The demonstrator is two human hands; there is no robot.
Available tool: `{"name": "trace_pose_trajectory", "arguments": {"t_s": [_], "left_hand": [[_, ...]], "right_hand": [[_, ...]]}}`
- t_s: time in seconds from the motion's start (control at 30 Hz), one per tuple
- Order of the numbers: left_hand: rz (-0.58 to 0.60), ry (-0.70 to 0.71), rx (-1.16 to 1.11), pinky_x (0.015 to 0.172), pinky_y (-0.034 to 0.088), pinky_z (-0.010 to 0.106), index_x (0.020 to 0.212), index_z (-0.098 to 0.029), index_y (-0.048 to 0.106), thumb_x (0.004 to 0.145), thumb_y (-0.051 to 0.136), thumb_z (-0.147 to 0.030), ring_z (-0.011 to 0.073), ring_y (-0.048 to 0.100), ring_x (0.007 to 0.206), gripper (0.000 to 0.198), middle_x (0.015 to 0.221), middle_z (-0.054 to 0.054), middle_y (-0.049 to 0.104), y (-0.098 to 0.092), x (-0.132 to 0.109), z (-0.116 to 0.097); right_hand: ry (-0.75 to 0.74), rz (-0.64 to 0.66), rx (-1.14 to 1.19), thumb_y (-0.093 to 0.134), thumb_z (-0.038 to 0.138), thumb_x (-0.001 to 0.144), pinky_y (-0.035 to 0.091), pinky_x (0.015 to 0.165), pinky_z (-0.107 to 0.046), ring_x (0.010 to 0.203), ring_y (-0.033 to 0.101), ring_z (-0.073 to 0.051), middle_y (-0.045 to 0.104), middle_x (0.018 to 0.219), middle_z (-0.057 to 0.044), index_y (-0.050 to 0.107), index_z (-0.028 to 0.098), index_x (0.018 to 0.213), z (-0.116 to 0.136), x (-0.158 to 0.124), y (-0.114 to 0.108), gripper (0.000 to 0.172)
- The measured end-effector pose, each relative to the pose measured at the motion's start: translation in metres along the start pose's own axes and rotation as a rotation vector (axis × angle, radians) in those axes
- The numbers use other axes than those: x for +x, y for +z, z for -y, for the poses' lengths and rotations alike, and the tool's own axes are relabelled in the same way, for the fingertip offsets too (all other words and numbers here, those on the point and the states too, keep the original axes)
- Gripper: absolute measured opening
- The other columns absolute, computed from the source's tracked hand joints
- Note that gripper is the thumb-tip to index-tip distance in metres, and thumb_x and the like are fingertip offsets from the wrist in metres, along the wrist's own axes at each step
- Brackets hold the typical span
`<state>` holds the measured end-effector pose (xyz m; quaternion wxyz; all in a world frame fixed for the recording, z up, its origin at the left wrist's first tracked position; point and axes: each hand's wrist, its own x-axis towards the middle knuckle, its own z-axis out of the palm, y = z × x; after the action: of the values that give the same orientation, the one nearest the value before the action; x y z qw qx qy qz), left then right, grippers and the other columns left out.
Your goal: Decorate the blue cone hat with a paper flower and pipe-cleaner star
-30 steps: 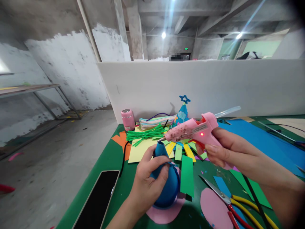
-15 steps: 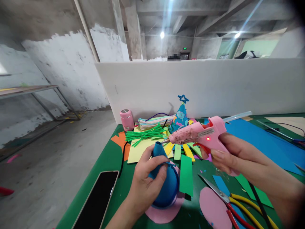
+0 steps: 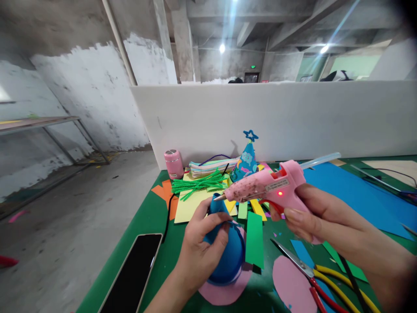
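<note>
My left hand [image 3: 203, 243] is wrapped round a blue paper cone [image 3: 230, 256], its narrow end up and its wide end over a pink paper piece [image 3: 224, 295]. In my right hand [image 3: 312, 215] is a pink hot glue gun [image 3: 260, 187], held by the handle with a finger at the red trigger. Its red light is lit and a clear glue stick [image 3: 321, 161] pokes out of the back. The metal nozzle is at the cone's open tip; whether they touch I cannot tell. A green paper strip [image 3: 254, 239] lies right beside the cone.
Scissors [image 3: 302, 265], pliers with yellow and red handles, and a pink paper oval [image 3: 291, 284] lie at right front. A phone [image 3: 132, 274] rests at left. Behind are green pipe cleaners [image 3: 198, 182], a decorated cone hat [image 3: 246, 163], a pink jar [image 3: 173, 164] and a white partition [image 3: 276, 117].
The glue gun in my right hand has moved a little left and down, bringing its nozzle to the cone's tip. My left hand and the cone have stayed in place.
</note>
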<state>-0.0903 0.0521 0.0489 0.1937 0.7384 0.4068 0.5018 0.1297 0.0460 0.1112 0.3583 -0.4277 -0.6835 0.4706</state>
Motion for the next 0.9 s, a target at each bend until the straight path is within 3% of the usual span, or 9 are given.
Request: {"name": "trace_pose_trajectory", "arguments": {"t_s": [0.2, 0.4, 0.57, 0.7, 0.83, 0.9], "left_hand": [[-0.005, 0.001, -0.013, 0.08, 0.044, 0.03, 0.085, -0.022, 0.061, 0.073, 0.048, -0.008, 0.019, 0.051, 0.097, 0.023, 0.105, 0.006, 0.048, 0.002, -0.002, 0.002], [0.028, 0.016, -0.026, 0.084, 0.041, 0.033, 0.085, -0.021, 0.06, 0.073, 0.048, -0.007, 0.0211, 0.049, 0.102, 0.021, 0.107, 0.008, 0.049, 0.0, -0.001, 0.001], [0.018, 0.012, -0.017, 0.082, 0.042, 0.033, 0.084, -0.021, 0.061, 0.073, 0.049, -0.007, 0.0211, 0.05, 0.099, 0.021, 0.106, 0.008, 0.05, 0.0, -0.001, 0.0], [0.009, 0.012, 0.005, 0.079, 0.044, 0.033, 0.083, -0.021, 0.061, 0.073, 0.05, -0.008, 0.0202, 0.052, 0.094, 0.02, 0.102, 0.007, 0.051, 0.0, -0.001, 0.0], [0.0, 0.023, 0.002, 0.077, 0.044, 0.032, 0.085, -0.023, 0.061, 0.074, 0.049, -0.009, 0.019, 0.052, 0.091, 0.021, 0.099, 0.006, 0.051, 0.001, -0.002, 0.001], [0.004, 0.017, -0.009, 0.079, 0.044, 0.033, 0.086, -0.023, 0.061, 0.074, 0.049, -0.009, 0.0198, 0.051, 0.094, 0.022, 0.101, 0.006, 0.051, 0.002, -0.002, 0.002]], "right_hand": [[-0.04, -0.007, -0.077, 0.047, 0.038, 0.082, 0.029, 0.039, -0.022, 0.05, 0.033, -0.01, 0.044, 0.07, 0.002, 0.048, 0.027, 0.098, 0.008, 0.005, 0.001, 0.02], [-0.015, -0.007, -0.089, 0.046, 0.039, 0.082, 0.027, 0.041, -0.021, 0.052, 0.034, -0.01, 0.038, 0.06, 0.004, 0.048, 0.022, 0.079, 0.009, 0.009, -0.002, 0.018], [0.016, -0.006, -0.023, 0.045, 0.038, 0.083, 0.029, 0.041, -0.022, 0.05, 0.034, -0.01, 0.041, 0.061, 0.004, 0.045, 0.024, 0.1, 0.007, 0.007, -0.002, 0.022], [-0.009, -0.013, -0.019, 0.047, 0.037, 0.083, 0.028, 0.04, -0.021, 0.049, 0.034, -0.009, 0.041, 0.06, 0.004, 0.051, 0.023, 0.083, -0.001, -0.002, -0.01, 0.014], [0.039, -0.016, 0.145, 0.048, 0.033, 0.082, 0.027, 0.04, -0.022, 0.045, 0.033, -0.009, 0.042, 0.056, 0.004, 0.054, 0.023, 0.083, -0.008, -0.014, -0.015, 0.012], [0.04, -0.111, 0.275, 0.049, 0.031, 0.081, 0.026, 0.038, -0.023, 0.041, 0.031, -0.009, 0.04, 0.052, 0.005, 0.055, 0.023, 0.085, -0.012, -0.02, -0.017, 0.011]]}}
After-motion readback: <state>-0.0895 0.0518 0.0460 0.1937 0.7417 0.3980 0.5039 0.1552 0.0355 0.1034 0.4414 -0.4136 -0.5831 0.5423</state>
